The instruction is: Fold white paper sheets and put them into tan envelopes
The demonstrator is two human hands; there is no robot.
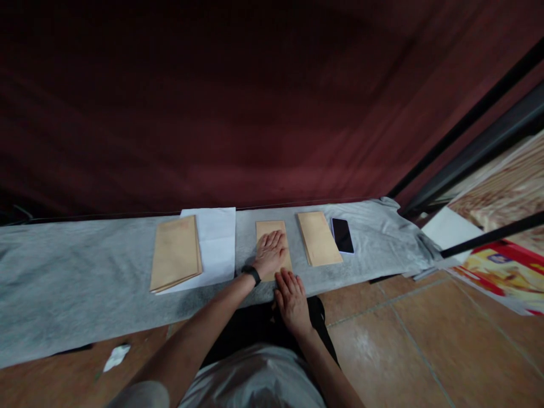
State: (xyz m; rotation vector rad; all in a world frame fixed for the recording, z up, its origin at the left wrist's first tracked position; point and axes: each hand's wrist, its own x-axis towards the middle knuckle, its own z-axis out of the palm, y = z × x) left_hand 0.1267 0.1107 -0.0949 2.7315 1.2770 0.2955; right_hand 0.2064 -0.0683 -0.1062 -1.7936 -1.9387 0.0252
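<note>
A tan paper envelope (pixel 272 226) lies on the grey cloth in front of me, partly covered by my hands. My left hand (pixel 271 252), with a black band on its wrist, rests flat on the middle of it, fingers stretched out. At the envelope's near end my right hand (pixel 292 297) lies with its fingertips on the edge, fingers extended. To the right sits a second tan envelope or stack of them (pixel 319 238). On the left, a larger pile of tan envelopes (pixel 176 249) overlaps white paper sheets (pixel 219 243).
A dark-screened phone (pixel 342 235) lies right of the second envelope. The grey cloth (pixel 85 272) covers a long narrow surface against a dark red curtain (pixel 272 113). Black metal bars (pixel 476 124) and a printed cardboard box (pixel 505 272) stand at right. Crumpled white paper (pixel 116 357) is on the tiled floor.
</note>
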